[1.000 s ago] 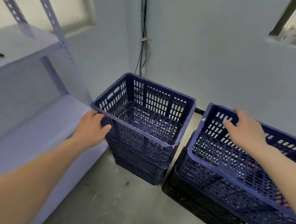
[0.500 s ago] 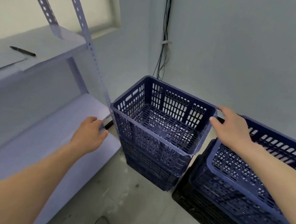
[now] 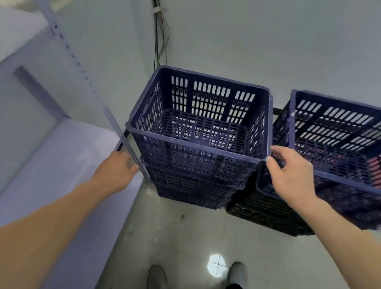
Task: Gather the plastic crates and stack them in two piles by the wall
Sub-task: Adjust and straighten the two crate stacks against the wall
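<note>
Top crate (image 3: 196,145) sits between my hands: right hand (image 3: 291,178) grips near-right corner; left hand (image 3: 117,170) beside near-left, grasp unclear.

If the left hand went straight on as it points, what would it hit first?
Left hand would likely meet the slotted shelf upright first; its fingertips look right at it, though depth is unclear. Just beyond stands the left crate stack.

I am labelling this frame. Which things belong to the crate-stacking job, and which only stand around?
Job: left pile of dark blue slotted plastic crates; right pile, blue crates over a black one; left hand; right hand.
Around: grey metal shelf rack; black wall cables.
</note>
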Tool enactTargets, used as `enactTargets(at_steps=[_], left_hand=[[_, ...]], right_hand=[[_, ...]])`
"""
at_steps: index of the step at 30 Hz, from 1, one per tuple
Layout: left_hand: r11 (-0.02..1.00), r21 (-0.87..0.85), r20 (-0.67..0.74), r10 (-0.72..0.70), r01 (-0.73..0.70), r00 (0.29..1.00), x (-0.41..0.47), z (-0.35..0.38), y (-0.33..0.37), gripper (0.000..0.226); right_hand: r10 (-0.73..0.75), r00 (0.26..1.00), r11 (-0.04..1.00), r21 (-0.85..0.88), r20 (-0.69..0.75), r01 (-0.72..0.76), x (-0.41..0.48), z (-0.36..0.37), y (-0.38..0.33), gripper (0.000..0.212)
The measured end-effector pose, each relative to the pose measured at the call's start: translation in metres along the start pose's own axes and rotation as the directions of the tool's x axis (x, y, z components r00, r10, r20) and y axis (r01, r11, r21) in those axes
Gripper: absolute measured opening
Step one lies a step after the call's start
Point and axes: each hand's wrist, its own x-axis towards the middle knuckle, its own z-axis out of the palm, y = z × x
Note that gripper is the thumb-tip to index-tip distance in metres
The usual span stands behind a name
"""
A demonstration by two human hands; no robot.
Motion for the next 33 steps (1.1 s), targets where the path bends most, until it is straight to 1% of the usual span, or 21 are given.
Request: enactTargets(at_steps=[2, 6, 12, 15, 18, 25, 28, 33], left_hand=[[1.000, -0.012, 0.022, 0.020, -0.020, 1.000, 0.006, 0.008, -0.007, 0.036], [0.998, -0.038, 0.068, 0.049, -0.047, 0.996, 0.013, 0.025, -0.011, 0.039], [0.998, -0.050, 0.139, 0.043, -0.037, 0.989, 0.001, 0.056, -0.022, 0.047], [1.000, -0.026, 0.166, 0.019, -0.015, 0.986, -0.012, 0.069, -0.036, 0.051], [1.000, 0.020, 0.178, 0.014, -0.018, 0.984, -0.027, 0.075, -0.047, 0.051], [0.997, 0.072, 0.142, -0.005, -0.006, 0.990, -0.062, 0.078, -0.055, 0.050], [0.998, 0.063, 0.123, 0.001, -0.009, 0.992, -0.070, 0.078, -0.056, 0.049], [1.000, 0.029, 0.134, -0.005, 0.001, 0.991, -0.067, 0.086, -0.062, 0.048]], right_hand=[[0.077, 0.997, 0.997, 0.001, 0.016, -0.077, -0.020, 0.015, 0.009, 0.034], [0.212, 0.976, 0.977, -0.019, 0.043, -0.212, -0.044, 0.032, 0.028, 0.036], [0.318, 0.944, 0.948, -0.046, 0.085, -0.315, -0.077, 0.057, 0.055, 0.035], [0.331, 0.938, 0.943, -0.059, 0.106, -0.327, -0.096, 0.064, 0.061, 0.034], [0.324, 0.937, 0.945, -0.076, 0.130, -0.317, -0.109, 0.064, 0.066, 0.033], [0.298, 0.943, 0.955, -0.049, 0.151, -0.294, -0.120, 0.052, 0.071, 0.034], [0.293, 0.941, 0.956, -0.049, 0.167, -0.289, -0.123, 0.054, 0.071, 0.035], [0.335, 0.923, 0.942, -0.041, 0.190, -0.334, -0.125, 0.067, 0.075, 0.036]])
